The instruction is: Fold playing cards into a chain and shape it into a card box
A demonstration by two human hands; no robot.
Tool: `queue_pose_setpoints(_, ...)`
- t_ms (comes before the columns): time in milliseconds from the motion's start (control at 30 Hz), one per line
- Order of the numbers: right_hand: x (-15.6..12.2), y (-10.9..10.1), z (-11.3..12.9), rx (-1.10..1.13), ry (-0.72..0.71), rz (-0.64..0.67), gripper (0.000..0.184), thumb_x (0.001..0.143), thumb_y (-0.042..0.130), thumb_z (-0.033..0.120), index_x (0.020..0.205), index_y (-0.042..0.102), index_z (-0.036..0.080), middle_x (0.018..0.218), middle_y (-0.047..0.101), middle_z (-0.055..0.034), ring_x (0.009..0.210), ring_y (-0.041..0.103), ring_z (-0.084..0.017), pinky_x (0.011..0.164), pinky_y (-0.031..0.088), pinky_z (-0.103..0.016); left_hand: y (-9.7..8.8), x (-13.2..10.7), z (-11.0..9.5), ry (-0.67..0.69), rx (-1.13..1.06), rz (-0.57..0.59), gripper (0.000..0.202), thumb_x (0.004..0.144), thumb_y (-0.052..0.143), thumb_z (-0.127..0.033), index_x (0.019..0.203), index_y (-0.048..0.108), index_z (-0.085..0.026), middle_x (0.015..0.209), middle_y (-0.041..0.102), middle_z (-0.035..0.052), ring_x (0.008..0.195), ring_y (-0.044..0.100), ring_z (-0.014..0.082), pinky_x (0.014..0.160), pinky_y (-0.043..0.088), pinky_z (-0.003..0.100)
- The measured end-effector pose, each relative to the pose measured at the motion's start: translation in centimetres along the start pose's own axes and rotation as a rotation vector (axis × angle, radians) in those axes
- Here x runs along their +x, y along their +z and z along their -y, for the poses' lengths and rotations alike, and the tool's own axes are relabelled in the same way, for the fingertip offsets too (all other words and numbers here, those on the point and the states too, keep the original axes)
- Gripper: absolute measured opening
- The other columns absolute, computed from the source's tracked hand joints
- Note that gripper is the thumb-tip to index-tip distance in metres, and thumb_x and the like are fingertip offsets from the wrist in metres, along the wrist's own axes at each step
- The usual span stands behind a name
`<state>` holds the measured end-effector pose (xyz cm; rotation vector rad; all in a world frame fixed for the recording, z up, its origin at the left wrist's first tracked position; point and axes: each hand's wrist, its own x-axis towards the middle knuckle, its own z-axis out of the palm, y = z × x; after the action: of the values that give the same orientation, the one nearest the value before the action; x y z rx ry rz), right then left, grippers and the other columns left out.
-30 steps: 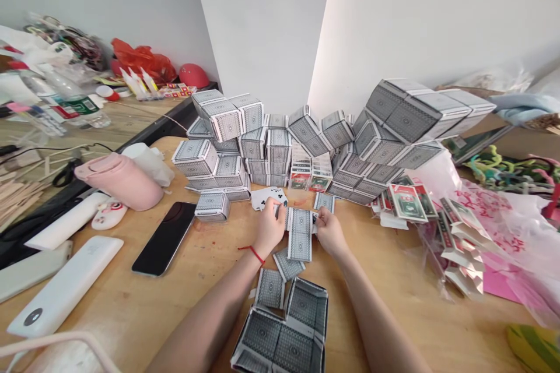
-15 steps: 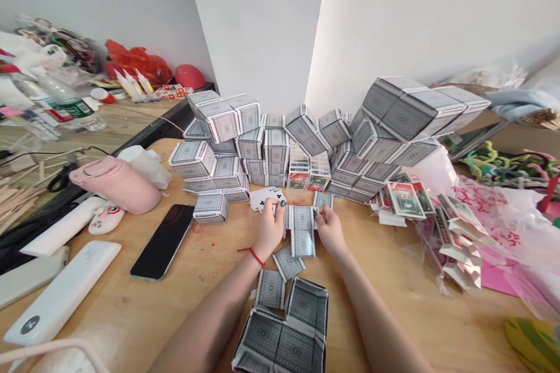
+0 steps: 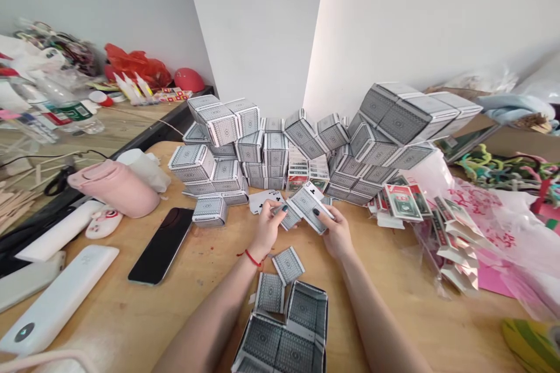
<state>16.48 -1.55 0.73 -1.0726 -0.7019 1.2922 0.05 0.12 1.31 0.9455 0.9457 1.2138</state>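
Both hands hold a folded playing-card piece [image 3: 306, 208] with a grey patterned back, lifted just above the wooden table [image 3: 184, 297]. My left hand [image 3: 266, 228], with a red string on its wrist, pinches the piece's left end. My right hand [image 3: 336, 233] grips its right end. Two loose folded cards [image 3: 287, 264] lie on the table under my wrists. A larger open structure of joined cards [image 3: 289, 332] sits at the near edge. A face-up clubs card [image 3: 261, 200] lies just beyond my left hand.
A heap of card cubes [image 3: 306, 140] is piled against the wall. Card packs [image 3: 405, 198] and plastic bags [image 3: 490, 221] lie at the right. At the left are a black phone [image 3: 161, 245], a white power bank [image 3: 56, 300] and a pink pouch [image 3: 116, 186].
The card piece lay flat on the table under both hands; now it is lifted and tilted between them. Both hands have risen slightly.
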Motion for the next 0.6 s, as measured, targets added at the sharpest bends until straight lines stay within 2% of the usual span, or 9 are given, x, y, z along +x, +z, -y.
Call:
queue_pose_setpoints(67, 0.2, -0.3, 0.0, 0.043, -0.023, -0.074, 0.032, 0.055, 0.075, 0.030, 0.083, 0.062, 0.023, 0.075, 0.063, 0.0023, 0.061, 0.055, -0.012, 0.057, 0.043, -0.024, -0.1, -0.2, -0.2, 0.041, 0.092, 0.069, 0.021, 0.070, 0.061, -0.029, 0.075, 0.044, -0.017, 0.061, 0.052, -0.0044, 0.055, 0.051, 0.0088, 0.053, 0.040, 0.021)
queue_pose_setpoints(100, 0.3, -0.4, 0.0, 0.041, -0.029, -0.084, 0.034, 0.055, 0.075, 0.030, 0.085, 0.061, 0.024, 0.076, 0.062, 0.0026, 0.061, 0.054, -0.012, 0.056, 0.043, -0.024, -0.2, -0.2, -0.4, 0.057, 0.121, 0.114, 0.020, 0.070, 0.061, -0.028, 0.077, 0.046, -0.017, 0.063, 0.053, -0.0037, 0.057, 0.051, 0.0090, 0.055, 0.040, 0.021)
queue_pose_setpoints(200, 0.1, -0.3, 0.0, -0.081, -0.026, -0.019, 0.032, 0.057, 0.073, 0.032, 0.085, 0.061, 0.024, 0.074, 0.061, 0.0024, 0.057, 0.053, -0.012, 0.051, 0.043, -0.025, -0.4, -0.2, -0.8, 0.084, 0.132, 0.247, 0.033, 0.073, 0.058, -0.026, 0.102, 0.045, -0.018, 0.085, 0.058, 0.0020, 0.074, 0.055, 0.0130, 0.066, 0.042, 0.025)
queue_pose_setpoints(267, -0.2, 0.1, 0.0, -0.201, -0.048, 0.047, 0.028, 0.058, 0.073, 0.032, 0.081, 0.061, 0.022, 0.075, 0.061, 0.0010, 0.059, 0.052, -0.013, 0.051, 0.043, -0.024, -0.5, -0.1, -0.9, 0.112, 0.166, 0.287, 0.041, 0.074, 0.057, -0.024, 0.112, 0.041, -0.019, 0.096, 0.057, 0.0047, 0.087, 0.054, 0.0161, 0.075, 0.042, 0.027)
queue_pose_setpoints(333, -0.5, 0.4, 0.0, -0.263, -0.068, 0.085, 0.028, 0.058, 0.072, 0.032, 0.082, 0.061, 0.021, 0.077, 0.061, -0.0001, 0.061, 0.052, -0.013, 0.052, 0.044, -0.024, -0.6, 0.1, -0.6, 0.142, 0.254, 0.276, 0.033, 0.075, 0.055, -0.022, 0.107, 0.046, -0.018, 0.095, 0.056, 0.0045, 0.089, 0.052, 0.0169, 0.078, 0.040, 0.028)
queue_pose_setpoints(400, -0.6, 0.6, 0.0, -0.232, -0.047, 0.090, 0.036, 0.058, 0.072, 0.032, 0.090, 0.059, 0.023, 0.075, 0.059, 0.0007, 0.059, 0.052, -0.013, 0.048, 0.044, -0.024, -0.7, 0.2, -0.2, 0.164, 0.353, 0.224, 0.020, 0.076, 0.051, -0.020, 0.096, 0.050, -0.017, 0.086, 0.055, 0.0027, 0.082, 0.051, 0.0154, 0.074, 0.040, 0.026)
queue_pose_setpoints(500, -0.7, 0.9, -0.1, -0.081, 0.020, 0.063, 0.047, 0.059, 0.071, 0.032, 0.103, 0.054, 0.027, 0.068, 0.056, 0.0039, 0.052, 0.051, -0.013, 0.044, 0.043, -0.025, -0.7, 0.2, 0.3, 0.167, 0.405, 0.158, 0.015, 0.080, 0.045, -0.022, 0.094, 0.049, -0.019, 0.075, 0.050, -0.0005, 0.068, 0.047, 0.0123, 0.064, 0.038, 0.023)
queue_pose_setpoints(600, -1.0, 1.3, -0.2, 0.077, 0.051, 0.090, 0.042, 0.063, 0.067, 0.034, 0.102, 0.056, 0.026, 0.075, 0.061, 0.0017, 0.057, 0.054, -0.014, 0.050, 0.045, -0.027, -0.6, 0.2, 0.6, 0.134, 0.343, 0.120, 0.014, 0.081, 0.044, -0.027, 0.093, 0.044, -0.020, 0.069, 0.047, -0.0027, 0.060, 0.043, 0.0108, 0.057, 0.036, 0.022)
